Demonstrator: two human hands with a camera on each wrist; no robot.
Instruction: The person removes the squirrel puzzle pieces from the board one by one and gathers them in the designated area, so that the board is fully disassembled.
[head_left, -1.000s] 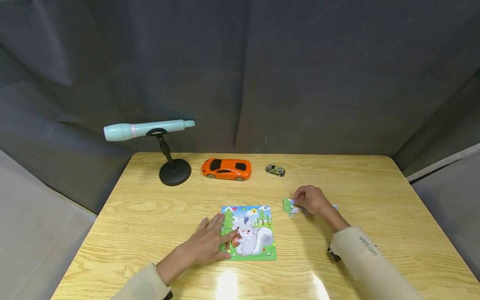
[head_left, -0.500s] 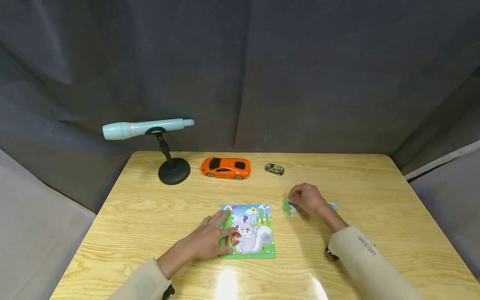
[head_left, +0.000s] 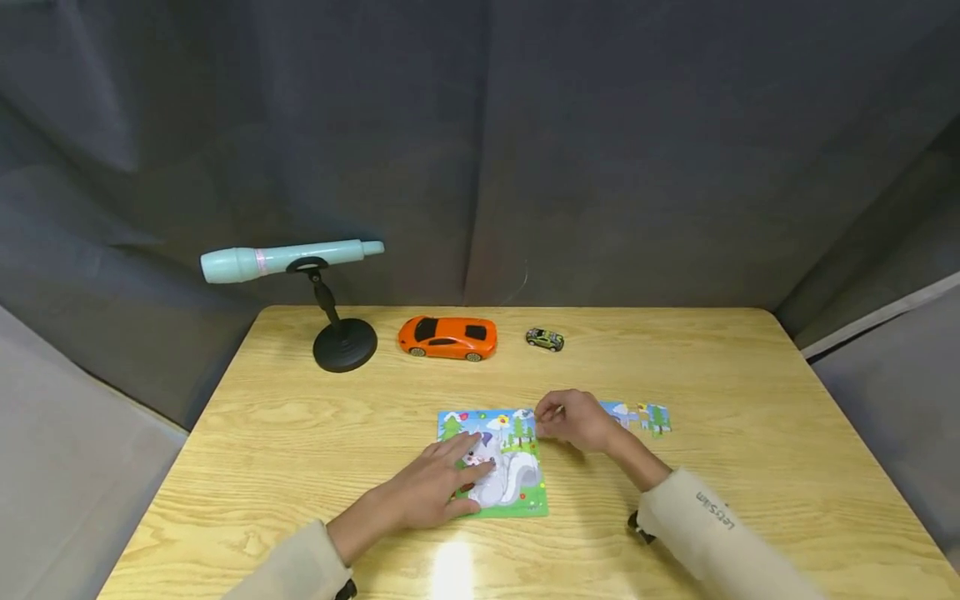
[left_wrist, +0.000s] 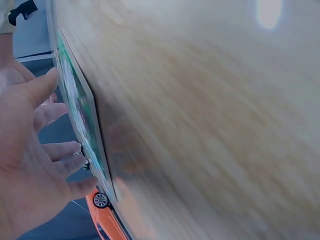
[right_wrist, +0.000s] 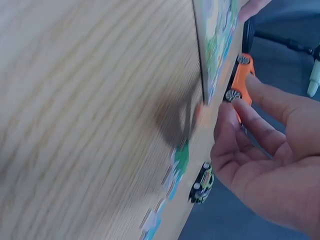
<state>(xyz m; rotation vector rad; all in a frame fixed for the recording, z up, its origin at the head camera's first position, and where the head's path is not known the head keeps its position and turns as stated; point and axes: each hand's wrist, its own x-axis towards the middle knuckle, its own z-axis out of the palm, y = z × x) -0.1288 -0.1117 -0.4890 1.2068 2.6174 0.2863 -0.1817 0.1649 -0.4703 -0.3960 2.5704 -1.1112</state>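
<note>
A square picture puzzle [head_left: 517, 479] of a grey squirrel lies flat on the wooden table. My left hand [head_left: 431, 483] is spread over its left side with long, straight fingers; in the left wrist view the puzzle [left_wrist: 85, 117] is seen edge-on at the fingertips. My right hand [head_left: 576, 419] hovers by the puzzle's upper right corner. In the right wrist view that hand [right_wrist: 265, 155] has loosely bent fingers, thumb apart from index, and nothing shows between them. Loose puzzle pieces lie beyond it: a tree piece [head_left: 658, 418], a sky-blue piece [head_left: 621, 411] and a green piece [right_wrist: 181, 159].
Along the back stand an orange toy car [head_left: 447, 338], a small green toy car [head_left: 545, 339] and a pale blue microphone [head_left: 292, 258] on a black stand [head_left: 345, 345]. A dark curtain [head_left: 480, 167] hangs behind the wooden table [head_left: 300, 433].
My right hand has moved left and nearer, from the loose pieces to the puzzle's right edge, uncovering the pieces on the right. My left hand has slid slightly right across the puzzle.
</note>
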